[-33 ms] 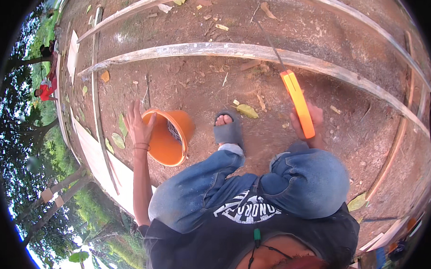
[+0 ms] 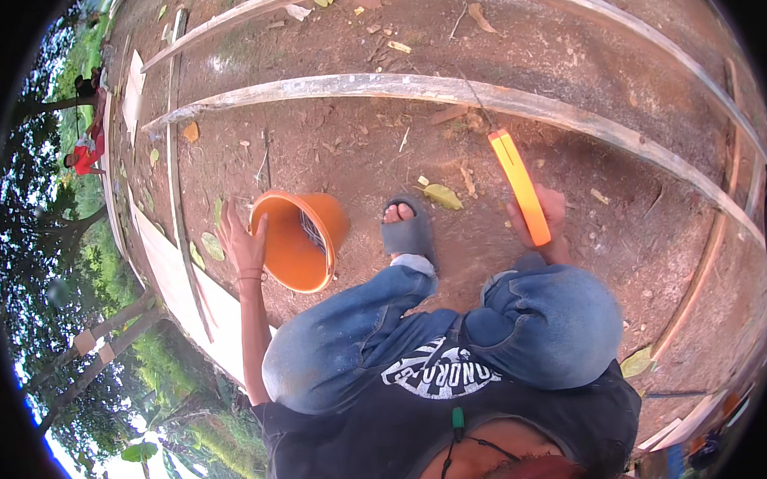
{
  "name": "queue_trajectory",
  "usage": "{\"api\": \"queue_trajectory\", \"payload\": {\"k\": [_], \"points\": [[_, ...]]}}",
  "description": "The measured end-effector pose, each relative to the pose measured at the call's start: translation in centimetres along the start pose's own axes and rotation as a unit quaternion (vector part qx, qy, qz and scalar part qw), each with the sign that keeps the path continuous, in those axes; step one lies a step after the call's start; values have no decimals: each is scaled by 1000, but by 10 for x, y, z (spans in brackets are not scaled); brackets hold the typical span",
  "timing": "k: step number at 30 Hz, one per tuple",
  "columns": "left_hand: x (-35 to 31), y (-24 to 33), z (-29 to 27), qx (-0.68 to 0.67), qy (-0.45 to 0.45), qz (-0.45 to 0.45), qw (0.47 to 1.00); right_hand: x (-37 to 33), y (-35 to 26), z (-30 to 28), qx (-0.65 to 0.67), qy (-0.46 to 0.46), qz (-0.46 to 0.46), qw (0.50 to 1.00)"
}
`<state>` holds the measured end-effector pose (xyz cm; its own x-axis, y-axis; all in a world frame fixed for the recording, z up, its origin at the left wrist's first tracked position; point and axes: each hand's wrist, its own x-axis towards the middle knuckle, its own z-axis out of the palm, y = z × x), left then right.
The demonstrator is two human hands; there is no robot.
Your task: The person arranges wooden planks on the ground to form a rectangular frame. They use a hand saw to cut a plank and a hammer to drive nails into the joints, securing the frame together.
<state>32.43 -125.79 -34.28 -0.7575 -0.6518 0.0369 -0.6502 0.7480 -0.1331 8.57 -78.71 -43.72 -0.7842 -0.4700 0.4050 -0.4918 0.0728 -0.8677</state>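
My left hand (image 2: 241, 238) is open, fingers spread, beside the orange bucket (image 2: 296, 266). Its thumb is near the rim; whether it touches, I cannot tell. The bucket leans with its mouth toward me and has thin grey pieces (image 2: 314, 231) inside, too small to name. In my right hand (image 2: 552, 217) is what looks like a handsaw (image 2: 520, 188), its orange handle gripped with the fingers partly hidden behind it. A thin dark blade, seen edge-on, points away toward the nearer wooden board.
Two long wooden boards (image 2: 378, 86) cross the ground ahead, appearing bowed. Pale flat sheets (image 2: 182, 289) and a narrow strip (image 2: 174, 154) lie to the left. Another board (image 2: 702, 279) is at the right. Leaves lie about; a person in red (image 2: 83, 159) is at far left.
My left hand has shifted slightly left along the bucket's rim side. The handsaw has moved a little left and nearer me, and less of its blade shows.
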Motion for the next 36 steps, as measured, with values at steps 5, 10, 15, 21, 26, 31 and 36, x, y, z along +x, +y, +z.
{"api": "queue_trajectory", "payload": {"k": [5, 10, 15, 21, 26, 31, 36], "points": [[-147, -84, 27, -38, 0, -393, 919, -29, 16, 51, 57, -50, 44, 996], [-174, -72, 104, -396, -31, -581, 710, -46, 27, 65, 78, -83, 52, 992], [-122, -61, 129, -322, 88, -561, 758, -37, 34, 45, 40, -80, 60, 994], [-75, -125, 129, -324, 58, -511, 794, -41, 92, 49, 30, -154, 67, 985], [-84, -177, 109, -255, 54, -523, 811, 9, 73, 51, -31, -175, 13, 984], [-115, -293, 105, -168, 112, -557, 806, 74, 37, 70, -115, -138, -73, 981], [-167, -370, 131, -333, 39, -558, 759, 162, 1, 90, -131, -235, -62, 961]]}}
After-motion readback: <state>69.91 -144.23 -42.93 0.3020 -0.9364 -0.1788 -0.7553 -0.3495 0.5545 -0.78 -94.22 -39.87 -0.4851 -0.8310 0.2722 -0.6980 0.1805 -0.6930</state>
